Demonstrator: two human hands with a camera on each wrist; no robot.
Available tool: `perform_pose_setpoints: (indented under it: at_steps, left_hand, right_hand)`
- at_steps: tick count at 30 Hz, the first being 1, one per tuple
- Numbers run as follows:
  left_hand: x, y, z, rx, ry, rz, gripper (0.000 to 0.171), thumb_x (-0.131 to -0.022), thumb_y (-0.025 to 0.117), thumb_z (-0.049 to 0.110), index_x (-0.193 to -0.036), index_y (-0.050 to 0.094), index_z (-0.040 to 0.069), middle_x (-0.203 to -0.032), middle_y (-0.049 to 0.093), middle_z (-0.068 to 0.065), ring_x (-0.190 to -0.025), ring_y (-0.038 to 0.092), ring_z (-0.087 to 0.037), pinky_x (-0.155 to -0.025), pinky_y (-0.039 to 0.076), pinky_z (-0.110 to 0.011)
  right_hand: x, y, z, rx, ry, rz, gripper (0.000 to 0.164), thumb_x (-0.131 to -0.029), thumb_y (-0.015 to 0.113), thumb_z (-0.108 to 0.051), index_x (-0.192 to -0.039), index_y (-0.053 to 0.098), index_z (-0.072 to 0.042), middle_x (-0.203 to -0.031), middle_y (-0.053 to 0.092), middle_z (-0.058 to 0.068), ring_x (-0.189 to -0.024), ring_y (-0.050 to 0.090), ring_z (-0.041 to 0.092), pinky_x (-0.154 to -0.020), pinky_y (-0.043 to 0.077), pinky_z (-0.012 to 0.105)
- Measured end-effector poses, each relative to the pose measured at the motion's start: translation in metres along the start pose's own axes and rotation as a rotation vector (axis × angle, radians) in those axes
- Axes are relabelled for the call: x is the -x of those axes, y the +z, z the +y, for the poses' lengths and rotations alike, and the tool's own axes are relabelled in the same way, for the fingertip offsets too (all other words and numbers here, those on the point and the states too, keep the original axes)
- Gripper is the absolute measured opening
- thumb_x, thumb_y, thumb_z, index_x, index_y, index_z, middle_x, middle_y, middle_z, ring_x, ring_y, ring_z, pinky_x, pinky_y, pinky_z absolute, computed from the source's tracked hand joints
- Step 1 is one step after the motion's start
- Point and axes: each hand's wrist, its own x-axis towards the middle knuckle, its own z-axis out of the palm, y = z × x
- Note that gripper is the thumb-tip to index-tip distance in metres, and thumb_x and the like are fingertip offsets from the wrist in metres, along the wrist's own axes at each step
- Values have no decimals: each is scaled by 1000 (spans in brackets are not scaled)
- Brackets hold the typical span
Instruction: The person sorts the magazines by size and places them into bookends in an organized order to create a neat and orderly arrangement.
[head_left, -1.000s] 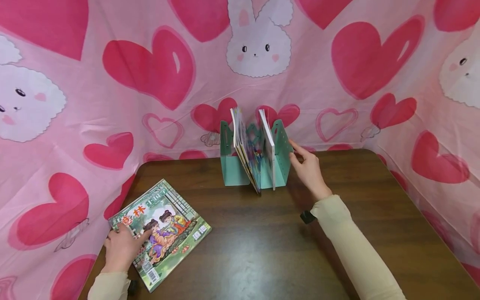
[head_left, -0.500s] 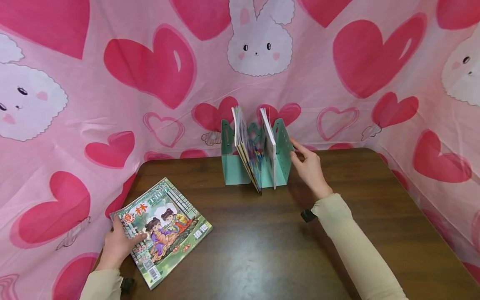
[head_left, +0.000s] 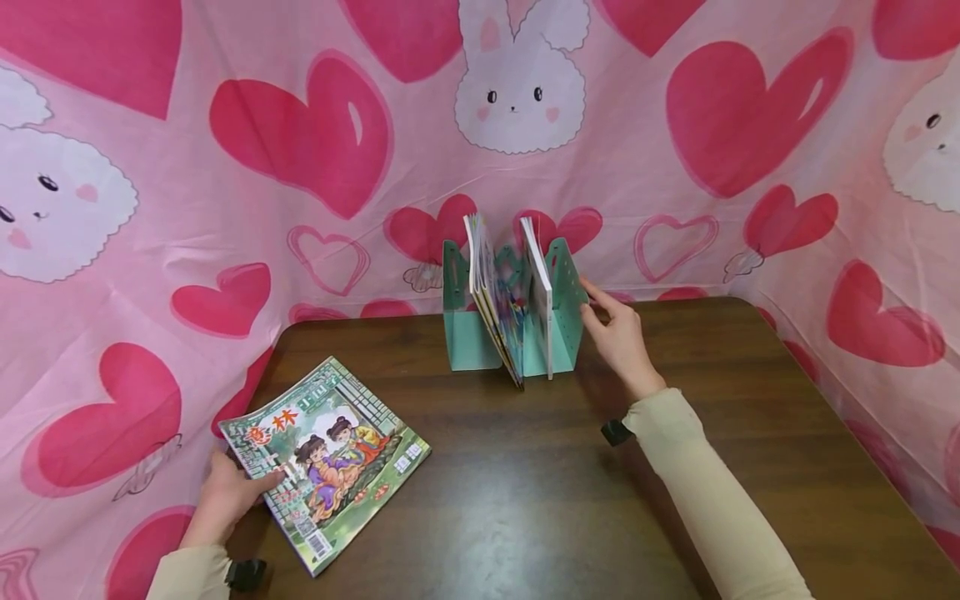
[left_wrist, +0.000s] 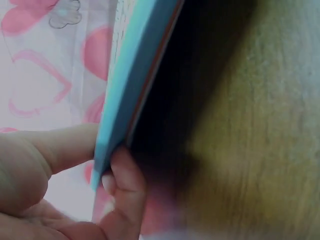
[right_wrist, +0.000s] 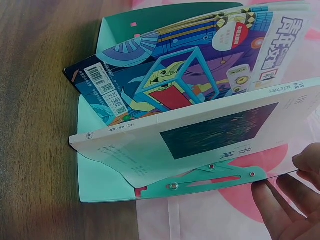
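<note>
At the left of the head view, my left hand [head_left: 228, 496] pinches the left edge of a green-covered magazine [head_left: 348, 467], its thumb over the cover. The left wrist view has the magazine's blue edge [left_wrist: 127, 85] between thumb and curled finger, with dark shadow beneath that side. My right hand [head_left: 618, 342] pinches the upper edge of the right panel of a mint-green book stand [head_left: 472, 346]. Inside the stand, several colourful magazines [right_wrist: 180, 80] lean to one side. A thin white book [right_wrist: 145, 137] stands between them and the right panel.
The brown wooden table [head_left: 480, 492] carries the stand near its back edge. A pink cloth [head_left: 330, 158] with hearts and rabbits hangs behind and along both sides, close to the stand and the magazine.
My left hand has drawn back from the cover to the magazine's left edge and now pinches it. The magazine has shifted slightly right. My right hand stays at the stand's panel.
</note>
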Motion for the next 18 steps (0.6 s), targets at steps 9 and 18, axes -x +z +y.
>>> perform_pose_setpoints:
  at_steps: [9, 18]
  left_hand:
    - [-1, 0, -3, 158, -49, -83, 70, -103, 64, 13, -143, 20, -23, -111, 61, -40, -75, 71, -20, -66, 63, -40]
    - [0, 6, 8, 314, -54, -159, 85, -102, 64, 5, -157, 0, -6, -102, 73, -15, -77, 76, -29, -67, 63, -47]
  right_hand:
    - [1, 0, -1, 7, 10, -10, 46, -103, 62, -11, -148, 59, -12, -142, 62, 20, -116, 67, 34, -83, 48, 6]
    - [1, 0, 0, 0, 16, -16, 46, -104, 61, -11, -150, 58, -13, -146, 60, 19, -118, 65, 35, -82, 48, 5]
